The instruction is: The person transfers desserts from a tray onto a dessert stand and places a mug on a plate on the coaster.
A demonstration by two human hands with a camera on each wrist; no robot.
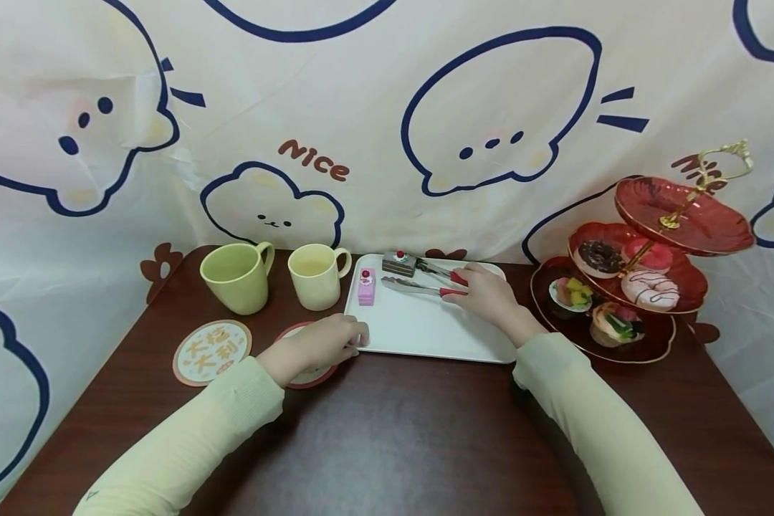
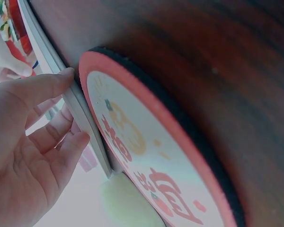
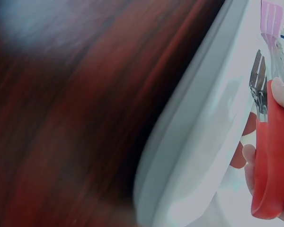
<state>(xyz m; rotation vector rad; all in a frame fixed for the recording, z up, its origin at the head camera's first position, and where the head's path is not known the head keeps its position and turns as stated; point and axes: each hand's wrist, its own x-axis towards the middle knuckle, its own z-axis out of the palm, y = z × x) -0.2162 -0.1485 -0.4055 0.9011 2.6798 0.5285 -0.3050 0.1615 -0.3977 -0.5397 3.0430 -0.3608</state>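
My right hand point(image 1: 486, 292) grips the red handles of a pair of metal tongs point(image 3: 273, 156) over the white tray point(image 1: 438, 326). The tongs' arms are spread, one tip by the right side of a chocolate cake slice point(image 1: 398, 264) topped with a cherry, the other in front of it. Left of them, a small pink cake point(image 1: 366, 288) stands on the tray. At the tray's front left corner, my left hand point(image 1: 325, 340) holds the rim between thumb and fingers point(image 2: 68, 153). Beneath that hand lies a red-edged round coaster point(image 2: 137, 127), partly covered in the head view.
A green mug point(image 1: 235, 281) and a cream mug point(image 1: 314, 278) stand left of the tray. Another round coaster point(image 1: 213, 352) lies in front of them. At right, a tiered red stand point(image 1: 684, 215) carries donuts and cupcakes. A patterned cloth point(image 1: 361, 86) hangs behind the table.
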